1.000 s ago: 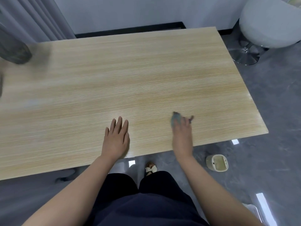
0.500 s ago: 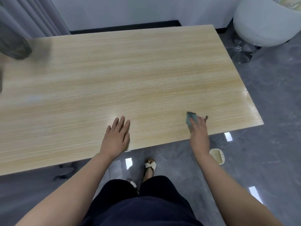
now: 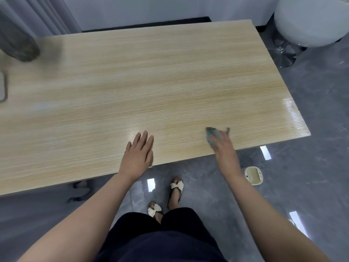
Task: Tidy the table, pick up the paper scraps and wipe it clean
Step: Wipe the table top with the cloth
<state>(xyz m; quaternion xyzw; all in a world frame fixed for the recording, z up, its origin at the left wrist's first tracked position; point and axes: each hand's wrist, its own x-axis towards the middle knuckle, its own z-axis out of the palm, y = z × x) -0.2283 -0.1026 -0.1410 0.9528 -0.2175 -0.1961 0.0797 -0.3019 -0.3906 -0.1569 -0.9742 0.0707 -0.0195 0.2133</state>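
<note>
Table of pale wood grain fills most of the view, seen from above by a person standing at its near edge. The left hand lies flat on the table near that edge, palm down, fingers straight and slightly spread, holding nothing. The right hand is further right, also close to the near edge, and presses a small grey-green cloth against the table; the fingers lie over the cloth, which shows at the fingertips, and this part is blurred, so I cannot tell whether the fingers curl round it or only push it down. No paper scraps can be made out on the table top.

At the far left corner stands a dark grey rounded object, blurred, and a pale flat object is cut off by the left edge. On the glossy grey floor to the right of the person's right arm sits a small cream bin. A white round chair on a chrome base stands at the far right. Below, dark clothing and two feet in sandals with white bows show.
</note>
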